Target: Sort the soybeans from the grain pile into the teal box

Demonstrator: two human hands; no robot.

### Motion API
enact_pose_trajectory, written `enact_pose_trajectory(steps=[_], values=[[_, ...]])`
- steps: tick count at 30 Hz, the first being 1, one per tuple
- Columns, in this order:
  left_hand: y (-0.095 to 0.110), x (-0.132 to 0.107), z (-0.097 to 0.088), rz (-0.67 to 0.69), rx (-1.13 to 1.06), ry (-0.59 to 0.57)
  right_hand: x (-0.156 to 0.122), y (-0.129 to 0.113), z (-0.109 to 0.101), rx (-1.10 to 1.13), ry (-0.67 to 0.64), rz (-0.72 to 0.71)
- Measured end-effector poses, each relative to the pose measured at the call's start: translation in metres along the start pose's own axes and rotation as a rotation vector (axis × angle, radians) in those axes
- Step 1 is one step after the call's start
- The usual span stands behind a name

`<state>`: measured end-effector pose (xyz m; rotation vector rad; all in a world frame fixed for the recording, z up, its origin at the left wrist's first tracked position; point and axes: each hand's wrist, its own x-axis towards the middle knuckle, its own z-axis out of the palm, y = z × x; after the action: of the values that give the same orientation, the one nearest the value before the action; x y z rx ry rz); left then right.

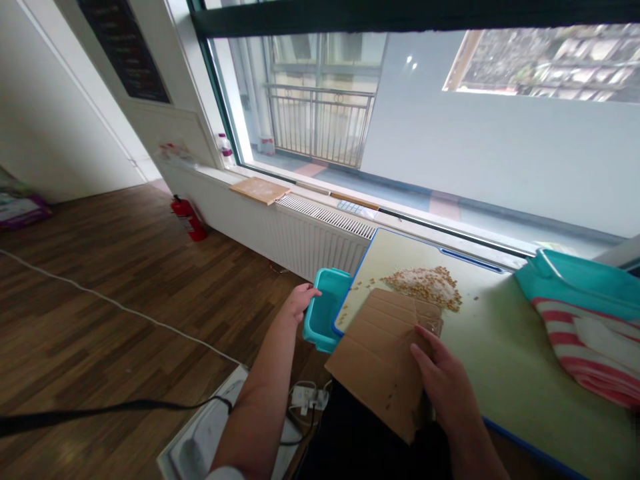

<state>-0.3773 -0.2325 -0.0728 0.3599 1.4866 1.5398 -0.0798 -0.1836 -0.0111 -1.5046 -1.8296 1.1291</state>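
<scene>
My left hand [303, 300] grips the near left rim of a teal plastic container [324, 308], holding it against the left edge of a blue-rimmed cutting board [505, 347]. A folded piece of brown cardboard [380, 350] is in my right hand [440, 370], fingers and thumb closed on its right side. The cardboard's far edge lies on the board, next to a heap of yellowish grains mixed with whitish bits [425, 283]. Several loose grains are scattered along the board's left edge. The container's inside, as far as it shows, is plain teal.
On the board's right stand a teal basin [580, 277] and a red-and-white striped cloth [590, 347]. A radiator [320, 237] runs under the window. A wooden board [260, 190] lies on the sill. Below are a power strip [305, 397] with cables and a red fire extinguisher [189, 219].
</scene>
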Motion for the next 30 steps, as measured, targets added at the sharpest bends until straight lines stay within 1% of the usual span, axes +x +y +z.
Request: enact_pose_trajectory(steps=[6,11,16,20,25,30], values=[[0.000,-0.001,-0.001,0.008,0.007,-0.003,-0.013,0.005,0.013,0.012,0.032,-0.013],[0.001,-0.003,0.000,0.017,0.013,-0.001,-0.020,0.004,0.023,0.046,0.073,-0.016],[0.002,-0.005,0.002,0.020,0.005,-0.004,-0.026,-0.001,0.029,0.046,0.018,0.007],[0.002,-0.005,0.001,0.018,0.004,-0.014,-0.029,-0.006,0.034,0.016,0.034,0.015],[0.003,-0.003,-0.002,0.009,0.004,-0.036,-0.031,-0.009,0.041,0.040,0.023,0.008],[0.004,-0.004,-0.002,0.014,0.006,-0.059,-0.032,-0.010,0.047,0.059,0.044,-0.020]])
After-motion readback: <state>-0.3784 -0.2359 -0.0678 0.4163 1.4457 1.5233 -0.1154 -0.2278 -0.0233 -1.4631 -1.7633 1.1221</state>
